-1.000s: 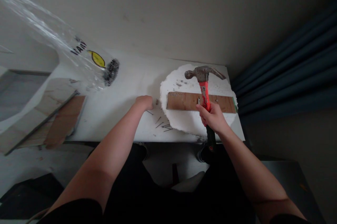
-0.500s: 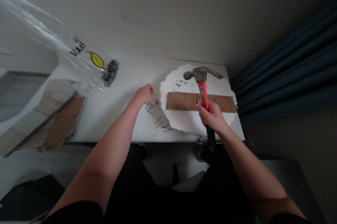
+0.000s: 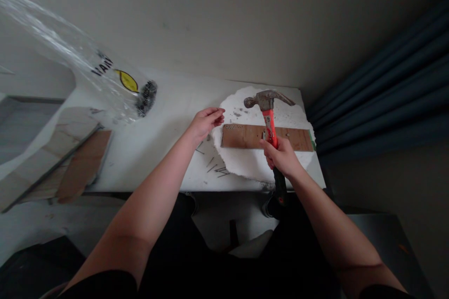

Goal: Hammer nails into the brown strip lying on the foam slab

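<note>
A claw hammer (image 3: 269,123) with a red and black handle is gripped in my right hand (image 3: 281,156). Its metal head hangs over a brown wooden strip (image 3: 242,136), which lies on a ragged-edged white slab (image 3: 252,164). My left hand (image 3: 206,123) hovers at the slab's left edge, near the strip's left end. Thumb and fingertips are pinched together there; what they hold, if anything, is too small to make out. Several loose nails (image 3: 218,169) are scattered on the white table just below that hand.
A clear plastic bag (image 3: 128,80) with a dark clump of small pieces in its end rests at the left. Broken board pieces (image 3: 84,165) lie by the table's left front edge. Dark curtains (image 3: 382,83) hang at the right, and a wall (image 3: 224,23) stands behind.
My left hand has moved right and slightly up, away from the nails to the slab's left edge. My right hand and the hammer have stayed almost still.
</note>
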A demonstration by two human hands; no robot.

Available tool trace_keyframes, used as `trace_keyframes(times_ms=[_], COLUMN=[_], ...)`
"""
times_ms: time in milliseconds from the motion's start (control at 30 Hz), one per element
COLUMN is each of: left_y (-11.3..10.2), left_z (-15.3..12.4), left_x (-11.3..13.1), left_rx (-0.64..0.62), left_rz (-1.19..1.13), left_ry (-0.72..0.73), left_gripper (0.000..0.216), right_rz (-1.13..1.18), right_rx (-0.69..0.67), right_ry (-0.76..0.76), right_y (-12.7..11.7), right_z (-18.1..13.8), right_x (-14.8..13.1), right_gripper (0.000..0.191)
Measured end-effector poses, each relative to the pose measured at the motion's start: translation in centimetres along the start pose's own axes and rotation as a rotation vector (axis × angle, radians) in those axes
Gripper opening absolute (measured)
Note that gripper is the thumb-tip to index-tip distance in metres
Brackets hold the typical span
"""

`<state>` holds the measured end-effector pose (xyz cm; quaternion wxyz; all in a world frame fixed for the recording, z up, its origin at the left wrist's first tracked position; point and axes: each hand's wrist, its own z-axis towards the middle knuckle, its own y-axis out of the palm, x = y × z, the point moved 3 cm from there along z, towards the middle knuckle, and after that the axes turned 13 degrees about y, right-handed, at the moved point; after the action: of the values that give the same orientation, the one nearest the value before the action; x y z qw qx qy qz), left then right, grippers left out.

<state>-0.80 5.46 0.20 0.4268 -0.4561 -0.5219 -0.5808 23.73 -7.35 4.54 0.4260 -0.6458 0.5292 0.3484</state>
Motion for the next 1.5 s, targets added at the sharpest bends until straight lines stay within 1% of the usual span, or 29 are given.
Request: trace_keyframes(times_ms=[167, 233, 300, 400, 533, 733, 933, 1167, 1333, 1500], left_y=[0.2, 0.4, 0.7, 1.4, 2.6, 3.3, 3.2, 3.3, 3.3, 3.2], left_z=[-0.2, -0.2, -0.1, 0.1, -0.1, -0.4, -0.4, -0.6, -0.6, -0.5], left_x=[-0.1, -0.4, -0.9, -1.6, -1.8, -1.2, -1.3, -1.1, -1.3, -1.4], left_rx=[-0.067, -0.095, -0.092, -0.091, -0.154, -0.195, -0.238, -0.268, -0.278, -0.277], left_rz=[0.234, 0.297, 0.331, 0.372, 0.488, 0.65, 0.673, 0.716, 0.704, 0.702], left_ry=[0.05, 0.075, 0.11, 0.178, 0.266, 0.289, 0.309, 0.303, 0.331, 0.311], left_gripper=[0.032, 0.036, 0.038, 0.033, 0.021, 0.017, 0.019, 0.018, 0.017, 0.016], right_rz=[0.025, 0.028, 0.01, -0.047, -0.128, -0.189, -0.208, -0.212, -0.215, -0.207], right_rx=[-0.023, -0.032, -0.041, -0.039, -0.024, -0.016, 0.0, -0.017, -0.013, -0.021], right_ry=[-0.001, 0.001, 0.011, 0.018, 0.023, 0.035, 0.01, -0.007, 0.005, 0.005], right_y=[0.1, 0.0, -0.1, -0.5, -1.0, -1.2, -1.2, -1.1, -1.0, -1.0], right_z=[0.0, 0.1, 0.1, 0.0, 0.1, -0.1, -0.2, -0.1, -0.1, 0.0], right_x=[-0.1, -0.2, -0.3, -0.5, -0.4, -0.1, -0.2, -0.1, -0.1, 0.0], right_gripper=[0.039, 0.039, 0.039, 0.037, 0.035, 0.038, 0.041, 0.042, 0.042, 0.042])
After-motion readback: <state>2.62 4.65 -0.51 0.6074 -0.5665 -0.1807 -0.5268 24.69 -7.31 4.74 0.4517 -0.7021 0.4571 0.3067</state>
